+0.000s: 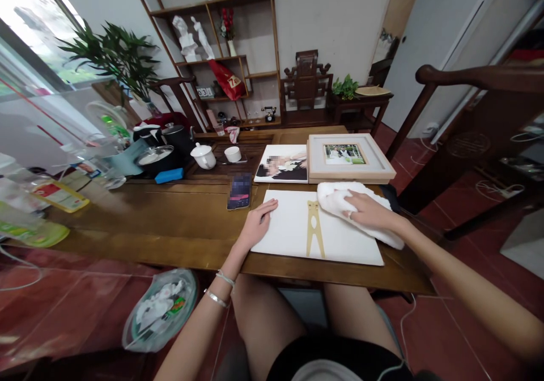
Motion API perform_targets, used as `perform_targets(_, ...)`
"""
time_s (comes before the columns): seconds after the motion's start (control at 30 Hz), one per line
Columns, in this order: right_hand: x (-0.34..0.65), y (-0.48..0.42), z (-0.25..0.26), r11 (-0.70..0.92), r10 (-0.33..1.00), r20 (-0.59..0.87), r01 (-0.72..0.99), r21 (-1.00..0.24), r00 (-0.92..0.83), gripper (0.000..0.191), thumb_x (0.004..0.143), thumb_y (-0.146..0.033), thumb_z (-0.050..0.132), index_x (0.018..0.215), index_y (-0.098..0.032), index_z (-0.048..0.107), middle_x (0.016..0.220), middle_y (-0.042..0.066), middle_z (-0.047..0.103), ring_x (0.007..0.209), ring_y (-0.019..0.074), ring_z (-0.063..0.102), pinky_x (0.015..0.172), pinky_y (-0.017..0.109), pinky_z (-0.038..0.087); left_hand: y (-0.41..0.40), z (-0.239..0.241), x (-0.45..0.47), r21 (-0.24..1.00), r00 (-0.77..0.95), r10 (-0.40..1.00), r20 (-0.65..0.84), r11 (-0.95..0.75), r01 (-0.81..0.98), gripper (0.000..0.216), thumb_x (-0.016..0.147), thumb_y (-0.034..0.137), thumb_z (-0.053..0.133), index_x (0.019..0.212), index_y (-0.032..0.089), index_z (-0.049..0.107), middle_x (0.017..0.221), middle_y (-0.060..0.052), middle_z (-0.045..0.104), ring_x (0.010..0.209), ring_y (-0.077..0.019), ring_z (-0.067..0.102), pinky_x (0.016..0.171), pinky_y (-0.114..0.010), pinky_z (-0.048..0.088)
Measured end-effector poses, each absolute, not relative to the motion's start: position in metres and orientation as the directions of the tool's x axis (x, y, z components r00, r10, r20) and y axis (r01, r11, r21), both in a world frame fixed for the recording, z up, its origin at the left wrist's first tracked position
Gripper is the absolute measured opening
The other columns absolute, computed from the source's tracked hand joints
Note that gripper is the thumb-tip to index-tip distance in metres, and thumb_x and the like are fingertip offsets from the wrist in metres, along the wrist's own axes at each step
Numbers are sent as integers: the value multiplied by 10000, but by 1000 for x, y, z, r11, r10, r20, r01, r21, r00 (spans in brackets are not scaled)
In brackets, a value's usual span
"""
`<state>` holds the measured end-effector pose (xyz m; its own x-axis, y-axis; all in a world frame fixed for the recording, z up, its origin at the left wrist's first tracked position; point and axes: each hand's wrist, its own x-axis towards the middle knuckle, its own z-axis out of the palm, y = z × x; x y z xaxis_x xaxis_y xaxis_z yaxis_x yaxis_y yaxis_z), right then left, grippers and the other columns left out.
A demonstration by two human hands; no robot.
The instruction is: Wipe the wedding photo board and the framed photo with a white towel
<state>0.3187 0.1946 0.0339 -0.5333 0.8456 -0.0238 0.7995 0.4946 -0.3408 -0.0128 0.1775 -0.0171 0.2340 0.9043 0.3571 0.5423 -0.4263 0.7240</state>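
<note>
A white rectangular board (284, 228) lies flat at the table's front edge. A gold easel-style stand (315, 231) is fixed or laid on its middle; which one I cannot tell. My left hand (258, 220) rests on the board's left edge with its fingers stretched out, holding nothing. On the board's right side my right hand (363, 211) presses into a bunched white towel (331, 197), its fingers curled on the cloth. Behind the board lie a photo panel (283, 165) and a light wood picture frame (314, 172) with a small photo in it.
A phone (239, 191) lies left of the board. Farther left are a lidded white cup (203, 156), a blue block (169, 176) and several bottles. A lined trash bin (191, 299) stands below the table. A dark wooden chair (459, 126) is close on the right.
</note>
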Motion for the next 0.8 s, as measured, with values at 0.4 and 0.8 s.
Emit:
perform_targets(0.4,314,74,76,555,697,-239,720,-417,-676,156,662,-144,522,774,-175,625,1439,152,419,1377,311,279,1056,458,357,180,-21,-13,709,243,900,362,-435,555,408,828,106,403,1135,139,669,1272,-83,620,1253,-201,526,1127,-419,348)
perform_targets(0.8,298,173,39,671,739,11,734,-108,-674,289,784,-201,502,1021,-148,660,1514,112,303,1407,374,137,1075,633,190,179,-19,-14,704,244,899,363,-437,561,414,830,99,392,1137,128,668,1267,-90,623,1252,-188,527,1120,-403,360)
